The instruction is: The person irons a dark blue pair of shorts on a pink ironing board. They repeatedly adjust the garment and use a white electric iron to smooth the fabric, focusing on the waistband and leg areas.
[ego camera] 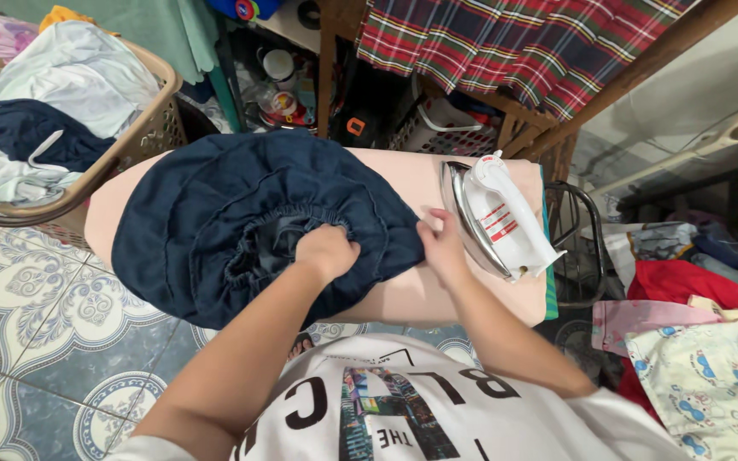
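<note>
Wicker basket (pixel 151 128) heaped with clothes (pixel 53 94), hands perhaps gripping navy garment (pixel 215 222)

We had both bare forearms stretched forward from the body, elbows bent low near the chest and angled inward so that the two hands lay close together, a little apart. Our left hand (pixel 326 253) was curled into a loose fist, knuckles up and the back of the hand toward the camera, its fingers tucked under and out of sight. Our right hand (pixel 440 243) lay flatter, palm down, wrist nearly straight, the fingers reaching forward and slightly leftward with the thumb side turned toward the other hand. Whether its fingertips were pinched together we could not tell. Both wrists were uncovered.
</note>
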